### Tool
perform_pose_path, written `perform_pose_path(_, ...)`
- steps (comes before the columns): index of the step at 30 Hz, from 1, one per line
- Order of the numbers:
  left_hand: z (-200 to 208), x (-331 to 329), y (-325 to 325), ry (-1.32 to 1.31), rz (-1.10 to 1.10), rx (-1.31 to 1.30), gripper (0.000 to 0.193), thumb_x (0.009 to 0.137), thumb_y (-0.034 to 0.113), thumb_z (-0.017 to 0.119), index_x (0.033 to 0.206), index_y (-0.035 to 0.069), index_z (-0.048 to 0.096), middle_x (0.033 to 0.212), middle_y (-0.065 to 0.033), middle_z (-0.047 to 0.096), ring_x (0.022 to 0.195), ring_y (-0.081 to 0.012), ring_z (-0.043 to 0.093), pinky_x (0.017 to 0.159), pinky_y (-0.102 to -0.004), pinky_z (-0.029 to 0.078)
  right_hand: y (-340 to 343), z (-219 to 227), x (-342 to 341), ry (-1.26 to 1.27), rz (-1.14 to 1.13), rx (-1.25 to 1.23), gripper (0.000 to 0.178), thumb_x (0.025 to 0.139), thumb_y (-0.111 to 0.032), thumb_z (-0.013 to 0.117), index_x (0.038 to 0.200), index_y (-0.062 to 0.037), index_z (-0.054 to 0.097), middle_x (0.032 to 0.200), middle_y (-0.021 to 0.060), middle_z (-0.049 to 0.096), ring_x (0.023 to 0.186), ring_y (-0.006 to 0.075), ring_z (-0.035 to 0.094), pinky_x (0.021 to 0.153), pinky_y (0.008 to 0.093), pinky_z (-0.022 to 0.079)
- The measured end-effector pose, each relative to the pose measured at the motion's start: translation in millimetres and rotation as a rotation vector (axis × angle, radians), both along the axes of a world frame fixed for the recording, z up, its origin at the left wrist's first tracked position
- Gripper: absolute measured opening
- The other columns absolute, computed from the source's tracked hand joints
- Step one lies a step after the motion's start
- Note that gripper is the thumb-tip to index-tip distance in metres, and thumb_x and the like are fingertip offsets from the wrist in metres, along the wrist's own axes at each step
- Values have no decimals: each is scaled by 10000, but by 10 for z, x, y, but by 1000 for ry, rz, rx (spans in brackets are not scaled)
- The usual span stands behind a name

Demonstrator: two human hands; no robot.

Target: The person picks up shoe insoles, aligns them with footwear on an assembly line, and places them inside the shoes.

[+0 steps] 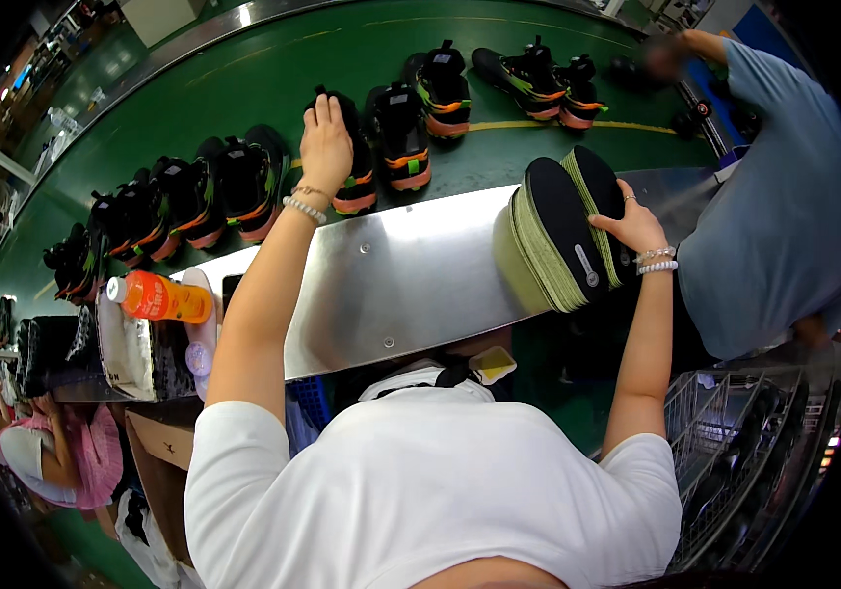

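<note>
- Left hand (pixel 327 147): laid over the top of one shoe (pixel 360 172), fingers straight and close together; whether it grips or merely rests cannot be told.
- Right hand (pixel 641 226): thumb in front, fingers behind, pinching the right-hand part of the insoles (pixel 558 231).
- Insoles: black-faced with yellow-green edges, standing on edge in a fanned bundle at the right end of the metal ledge (pixel 420 280).
- Shoe: on the green belt (pixel 342 44), near the ledge, heel toward the wearer.
- Good handling, as judged here: keep the right thumb firm so the bundle does not splay, and steady the shoe lightly, without crushing its collar.
- Surroundings: a row of shoes (pixel 185 201) to the left, others to the right; an orange bottle (pixel 170 299) at the ledge's left end; a wire rack (pixel 705 422) at lower right.
- Obstacles: neighbouring shoes stand close on both sides of the left hand; a co-worker (pixel 774 206) just beyond the right hand likely limits elbow room.
</note>
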State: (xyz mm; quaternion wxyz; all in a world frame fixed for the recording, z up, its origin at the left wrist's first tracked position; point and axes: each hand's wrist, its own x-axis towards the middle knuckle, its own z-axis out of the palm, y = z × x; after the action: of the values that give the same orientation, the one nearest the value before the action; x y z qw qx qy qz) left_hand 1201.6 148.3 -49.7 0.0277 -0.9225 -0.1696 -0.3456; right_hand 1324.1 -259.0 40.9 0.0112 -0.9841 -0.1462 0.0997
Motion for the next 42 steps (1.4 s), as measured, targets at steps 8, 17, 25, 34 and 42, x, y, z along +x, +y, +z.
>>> perform_pose_path(8, -136, 279, 386, 32, -11, -161, 154, 746, 54, 488, 892, 5, 499, 876, -137, 540, 839, -309, 513, 703, -365, 459, -46, 398, -172, -328, -145, 69, 724, 702, -618, 485, 1250, -154, 390, 786, 218, 607, 787, 357, 585, 659, 419, 452)
perform_pose_path(17, 540, -609, 87, 14, -440, -851, 90, 727, 66, 591, 758, -13, 563, 625, -81, 561, 575, -150, 523, 568, -259, 424, 1664, 304, -269, 863, 217, 945, 322, 786, -316, 556, 918, -22, 554, 669, 31, 557, 444, 76, 480, 356, 200, 303)
perform_pose_path(25, 1053, -3393, 314, -722, 468, -533, 256, 837, 129, 524, 1044, -15, 567, 816, -96, 610, 697, -129, 571, 647, -227, 461, 2560, -518, 822, 1544, 186, 766, 179, 792, -314, 493, 947, -252, 558, 643, 89, 586, 367, 84, 454, 303, 189, 246)
perform_pose_path(34, 894, -3202, 285, -446, 544, -414, 296, 834, 174, 494, 1042, -28, 553, 1019, -159, 577, 923, -251, 552, 836, -326, 406, 3177, -715, -194, -2, 429, 211, 246, 760, -188, 500, 871, -11, 632, 917, 196, 605, 869, 307, 595, 745, 377, 480)
perform_pose_path(42, 879, -224, -793, -266, -457, -515, 399, 765, 66, 512, 1155, 13, 445, 1131, -184, 497, 1044, -328, 476, 894, -345, 375, 3200, -976, 106, 89, 545, 265, 351, 701, -309, 573, 925, -42, 610, 934, 181, 605, 894, 316, 577, 755, 375, 464)
